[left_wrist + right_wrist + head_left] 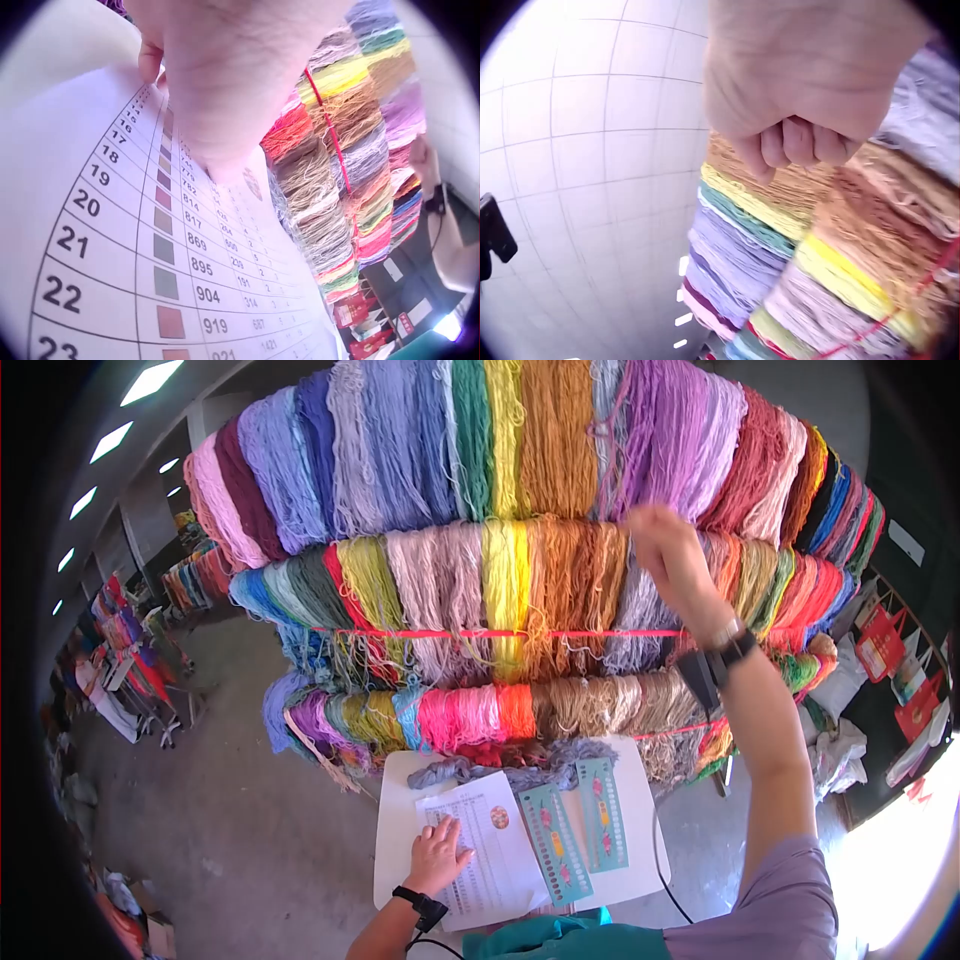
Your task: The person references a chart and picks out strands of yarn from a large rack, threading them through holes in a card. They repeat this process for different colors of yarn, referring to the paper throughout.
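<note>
The left hand (437, 857) (232, 67) rests with fingers spread on a printed sheet (497, 872) (112, 277), whose rows pair numbers with small colour swatches. Raised before the hanging yarn, the right hand (675, 560) (802, 82) has its fingers curled, with nothing seen in them. Behind it in the head view are purple yarn (665, 440) above and grey-lilac yarn (648, 600) below. The right wrist view shows brown yarn (784, 184) beyond the fingertips; whether they touch it, I cannot tell.
Two teal cards (556, 850) (603, 815) and a grey yarn bundle (465, 768) lie on the white table (395, 840). A red cord (590, 633) crosses the middle yarn tier. Cables run from both wrist devices. Red bags (880, 643) hang at the right; other yarn racks (195, 582) stand at the left.
</note>
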Demonstrator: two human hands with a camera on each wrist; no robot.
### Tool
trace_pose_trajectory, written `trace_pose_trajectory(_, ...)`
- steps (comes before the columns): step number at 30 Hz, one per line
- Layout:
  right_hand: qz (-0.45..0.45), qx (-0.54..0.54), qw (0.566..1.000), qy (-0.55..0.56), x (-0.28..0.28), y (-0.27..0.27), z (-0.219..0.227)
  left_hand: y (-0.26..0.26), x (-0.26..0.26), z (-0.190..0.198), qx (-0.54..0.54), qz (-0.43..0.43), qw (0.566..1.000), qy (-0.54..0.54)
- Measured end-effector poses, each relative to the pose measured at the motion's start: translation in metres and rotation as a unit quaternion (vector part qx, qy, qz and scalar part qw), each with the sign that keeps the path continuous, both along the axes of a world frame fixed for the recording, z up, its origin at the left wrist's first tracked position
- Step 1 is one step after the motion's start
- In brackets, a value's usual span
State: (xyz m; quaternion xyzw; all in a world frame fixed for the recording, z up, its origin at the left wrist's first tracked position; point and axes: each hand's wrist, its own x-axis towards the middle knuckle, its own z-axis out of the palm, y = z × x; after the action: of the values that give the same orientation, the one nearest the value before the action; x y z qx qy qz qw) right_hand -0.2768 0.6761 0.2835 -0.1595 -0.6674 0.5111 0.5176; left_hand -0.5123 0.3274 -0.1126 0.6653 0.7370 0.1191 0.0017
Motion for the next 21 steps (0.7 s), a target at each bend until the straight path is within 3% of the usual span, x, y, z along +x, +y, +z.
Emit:
trace_pose_trajectory(3,-0.058,-0.089,0.983,-0.148,0.088,-0.043,-0.089,0.003,-0.007,0.003,-0.005,-0.009,1.000,-0.015)
trace_pose_trajectory(7,-0.192,-0.295,0.923,-0.154,0.265,-0.077,-0.239,0.007,-0.027,0.001,-0.028,-0.045,0.997,-0.061)
trace_pose_trajectory(8,-0.281,-0.336,0.878,-0.192,0.317,-0.097,-0.272,0.009,-0.031,0.006,-0.036,-0.056,0.994,-0.086)
trace_pose_trajectory(10,-0.521,-0.280,0.731,-0.341,0.493,-0.120,-0.410,0.018,-0.058,-0.010,-0.003,-0.111,0.981,-0.161)
trace_pose_trajectory(11,-0.607,-0.317,0.602,-0.411,0.563,-0.147,-0.449,0.023,-0.065,-0.015,0.012,-0.137,0.970,-0.199)
trace_pose_trajectory(12,-0.650,-0.322,0.523,-0.447,0.607,-0.184,-0.471,0.023,-0.063,-0.002,-0.014,-0.113,0.968,-0.224)
trace_pose_trajectory(13,-0.664,-0.288,0.504,-0.471,0.629,-0.209,-0.476,0.027,-0.059,0.025,-0.042,-0.088,0.964,-0.248)
trace_pose_trajectory(14,-0.654,-0.228,0.518,-0.501,0.641,-0.217,-0.477,0.035,-0.056,0.050,-0.069,-0.063,0.958,-0.271)
trace_pose_trajectory(15,-0.625,-0.144,0.546,-0.539,0.645,-0.205,-0.476,0.049,-0.053,0.068,-0.019,-0.097,0.964,-0.245)
trace_pose_trajectory(16,-0.550,-0.035,0.577,-0.603,0.645,-0.171,-0.470,0.067,-0.046,0.087,-0.013,-0.094,0.967,-0.236)
trace_pose_trajectory(17,-0.510,-0.127,0.625,-0.577,0.545,-0.157,-0.381,0.085,-0.034,0.101,0.034,-0.132,0.961,-0.242)
trace_pose_trajectory(19,-0.409,-0.053,0.740,-0.531,0.435,-0.143,-0.316,0.104,0.014,0.134,0.080,-0.222,0.927,-0.292)
trace_pose_trajectory(20,-0.345,-0.074,0.761,-0.545,0.382,-0.142,-0.282,0.111,0.045,0.152,0.069,-0.252,0.900,-0.349)
trace_pose_trajectory(21,-0.287,-0.045,0.815,-0.501,0.339,-0.128,-0.264,0.119,0.068,0.162,0.017,-0.233,0.884,-0.406)
